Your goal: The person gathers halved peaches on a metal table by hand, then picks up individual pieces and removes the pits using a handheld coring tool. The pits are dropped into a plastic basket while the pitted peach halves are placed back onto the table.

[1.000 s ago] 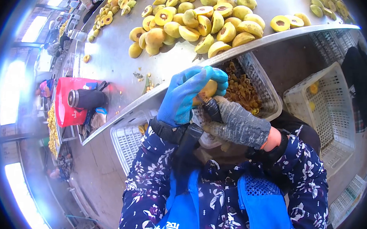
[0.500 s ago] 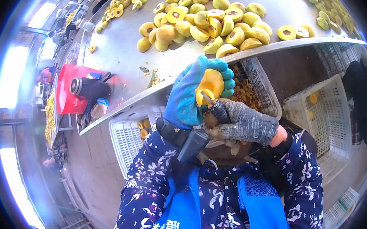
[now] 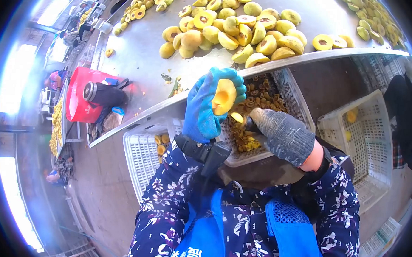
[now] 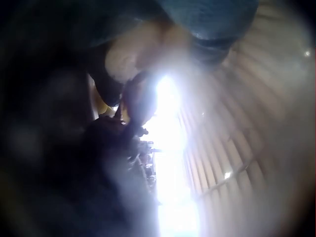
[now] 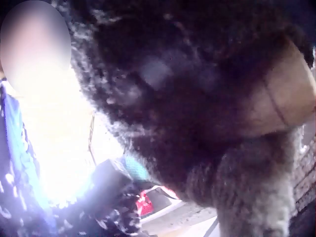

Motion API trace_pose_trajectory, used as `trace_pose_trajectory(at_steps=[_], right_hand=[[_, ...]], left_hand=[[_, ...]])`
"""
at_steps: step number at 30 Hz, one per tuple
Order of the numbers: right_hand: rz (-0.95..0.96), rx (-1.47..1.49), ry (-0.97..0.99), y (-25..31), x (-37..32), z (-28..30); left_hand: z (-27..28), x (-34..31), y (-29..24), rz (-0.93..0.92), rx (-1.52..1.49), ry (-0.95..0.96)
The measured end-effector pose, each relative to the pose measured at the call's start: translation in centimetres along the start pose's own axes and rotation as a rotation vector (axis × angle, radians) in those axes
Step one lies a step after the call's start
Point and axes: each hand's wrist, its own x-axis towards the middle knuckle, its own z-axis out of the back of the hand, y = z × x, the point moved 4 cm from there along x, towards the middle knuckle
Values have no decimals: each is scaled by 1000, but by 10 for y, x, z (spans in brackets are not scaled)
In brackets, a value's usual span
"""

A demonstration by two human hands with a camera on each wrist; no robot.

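In the head view my left hand (image 3: 200,108), in a blue glove, holds a peach half (image 3: 224,97) with its yellow cut face turned up and a smooth hollow in it. My right hand (image 3: 283,133), in a grey knit glove, grips a dark-handled pitting tool (image 3: 250,124) just right of the peach. A small yellow peach piece (image 3: 237,117) shows by the tool's tip, above a white crate (image 3: 305,106) of pits and scraps. The left wrist view shows the peach blurred under the glove; in the right wrist view the knit glove (image 5: 256,182) hides the tool.
Halved peaches (image 3: 229,26) lie heaped on the metal table (image 3: 143,62), whose raised edge runs past my hands. A red bag (image 3: 80,99) and a black flask (image 3: 104,94) sit at the left. White crates (image 3: 133,154) stand below, with another crate (image 3: 374,135) at the right.
My right hand with the tool has drawn back to the right, away from the peach. A small piece has come away from the peach, and its hollow now faces up in my left hand.
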Motion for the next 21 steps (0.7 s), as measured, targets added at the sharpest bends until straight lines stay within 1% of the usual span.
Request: trace_pose_trajectory(at_steps=[2,3,4,5,6,7,9,11,12,13,14,15,16,18,19,20,21], right_hand=[[42,253,-151,10,7,6],[55,216,-206,9,9,2],[51,216,-207,10,9,1],[-6,155,-165,10,10,1],[-61,94,-121,10,11,1],[-58,95,-122,12,10,2],[-114,-49,-112,11,9,4],[-128,-91,-106,15,8,9],[-149,-135,-99,15,6,10],[-146,-134,-100,14,4,9],[-174,-175,-36,9,3,5],[-203,-217,30,4,1,1],[-205,-216,36,0,-1,0],[-197,-283,12,-7,-5,-1],[-179,-256,-55,-15,-9,-2],[-184,-257,-45,-18,-10,1],[-127,-239,-117,-16,-11,10]], left_hand=[[-7,-5,4,21,26,-1],[-12,-8,4,7,74,22],[-15,-9,4,-7,123,43],[-14,-9,6,-13,93,82],[-14,-10,5,-14,95,82],[-15,-11,4,-30,106,81],[-14,-16,1,-52,121,79],[-12,-23,-2,-47,241,51],[-7,-27,-6,-51,243,48],[4,-32,-14,-94,293,29],[18,-38,-24,-139,341,9],[40,-46,-36,-172,475,-44],[65,-57,-53,-197,607,-97],[101,-79,-93,-207,1457,-173],[115,-89,-101,-199,1450,-172],[120,-101,-111,-376,1734,-192],[119,-110,-112,-564,2010,-208]])
